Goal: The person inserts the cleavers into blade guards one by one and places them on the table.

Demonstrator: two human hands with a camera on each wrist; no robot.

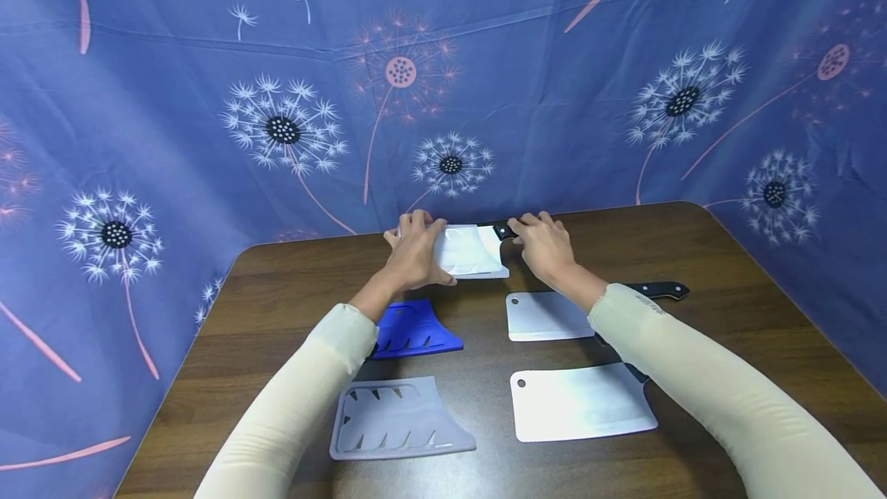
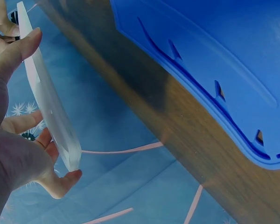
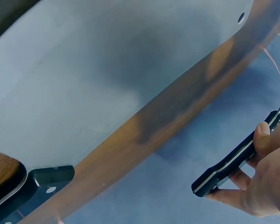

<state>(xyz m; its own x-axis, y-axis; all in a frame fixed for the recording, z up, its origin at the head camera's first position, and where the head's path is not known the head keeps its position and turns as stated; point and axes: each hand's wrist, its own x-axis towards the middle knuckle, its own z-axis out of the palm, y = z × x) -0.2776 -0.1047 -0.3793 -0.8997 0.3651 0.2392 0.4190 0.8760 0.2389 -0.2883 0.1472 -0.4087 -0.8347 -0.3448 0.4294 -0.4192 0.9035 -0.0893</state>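
At the back of the table, my left hand (image 1: 413, 252) grips a white blade cover (image 1: 460, 254), thumb on one side and fingers on the other. My right hand (image 1: 543, 249) holds the black handle (image 3: 237, 156) of a cleaver, whose blade (image 1: 491, 241) lies mostly inside that cover with a strip by the handle showing. In the left wrist view the cover (image 2: 51, 109) stands nearly edge-on between thumb and fingers. Nearer me lies a blue blade cover (image 1: 416, 329), partly behind my left forearm.
A grey blade cover (image 1: 398, 416) lies at the front left. Two more cleavers lie on the right, a middle cleaver (image 1: 543, 317) and a larger front cleaver (image 1: 582, 404), both partly under my right sleeve. A blue dandelion-print cloth (image 1: 527, 98) hangs behind the wooden table (image 1: 277, 291).
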